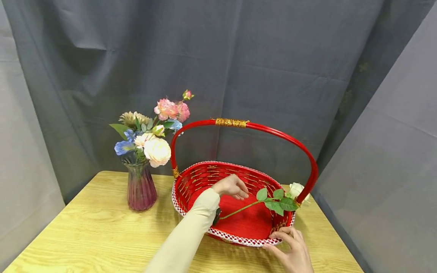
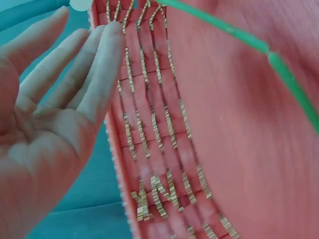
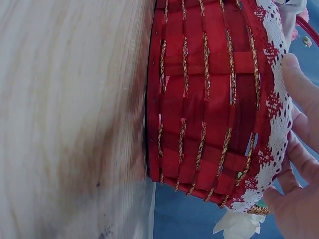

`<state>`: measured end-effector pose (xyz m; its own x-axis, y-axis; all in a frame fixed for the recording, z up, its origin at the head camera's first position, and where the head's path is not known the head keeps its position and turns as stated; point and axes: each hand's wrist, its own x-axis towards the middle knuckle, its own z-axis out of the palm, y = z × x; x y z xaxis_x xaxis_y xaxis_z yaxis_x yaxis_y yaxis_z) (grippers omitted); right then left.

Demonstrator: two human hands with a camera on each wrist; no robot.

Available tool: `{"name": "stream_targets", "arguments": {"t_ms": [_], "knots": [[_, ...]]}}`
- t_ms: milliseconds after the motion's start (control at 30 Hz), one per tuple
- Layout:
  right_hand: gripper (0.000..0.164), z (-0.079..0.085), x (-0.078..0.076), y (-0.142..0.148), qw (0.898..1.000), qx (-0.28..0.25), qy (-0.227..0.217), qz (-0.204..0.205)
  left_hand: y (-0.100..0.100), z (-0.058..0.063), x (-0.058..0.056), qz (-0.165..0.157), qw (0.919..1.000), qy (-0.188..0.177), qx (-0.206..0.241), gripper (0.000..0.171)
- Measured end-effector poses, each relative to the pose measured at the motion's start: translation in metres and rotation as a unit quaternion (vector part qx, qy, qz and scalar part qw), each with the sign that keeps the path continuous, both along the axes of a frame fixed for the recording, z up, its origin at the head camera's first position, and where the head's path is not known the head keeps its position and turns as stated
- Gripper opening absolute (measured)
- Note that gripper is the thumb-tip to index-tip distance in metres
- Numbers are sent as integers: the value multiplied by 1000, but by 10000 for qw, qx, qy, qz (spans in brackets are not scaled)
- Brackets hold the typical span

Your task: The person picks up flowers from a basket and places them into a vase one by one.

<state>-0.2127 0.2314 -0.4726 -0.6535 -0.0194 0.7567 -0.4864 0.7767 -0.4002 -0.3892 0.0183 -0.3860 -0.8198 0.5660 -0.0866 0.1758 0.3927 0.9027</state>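
A red woven basket (image 1: 218, 165) with white lace trim and a tall arched handle stands on the table. My left hand (image 1: 233, 186) hovers over the inside of the basket, fingers loosely extended and holding nothing; the left wrist view shows its bare palm. Below and to the right of it, a white rose (image 1: 296, 189) lies across the basket, its green stem (image 1: 240, 209) slanting over the red floor and its bloom beyond the handle's right foot. With thumb and fingers, my right hand (image 1: 291, 246) grips the lace-trimmed rim (image 3: 274, 119) at the front right.
Left of the basket, a purple glass vase (image 1: 140, 189) holds pink, cream and blue flowers. The wooden table (image 1: 99, 235) reaches back to a grey curtain (image 1: 273, 76). Gold cord wraps the top of the basket handle (image 1: 230, 123).
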Motion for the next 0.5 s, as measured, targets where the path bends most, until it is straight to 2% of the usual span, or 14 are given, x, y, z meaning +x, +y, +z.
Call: {"name": "stream_targets", "arguments": {"t_ms": [200,367,500], "knots": [[44,1,-2,0,9999,23,80,66,4,-16,-8,265,9953,-801,478,17],[44,0,-3,0,9997,77,183,144,6,-25,-11,290,9914,-1128,597,16],[45,0,-3,0,9995,72,256,173,11,-31,-11,173,9911,-1251,420,14]]}}
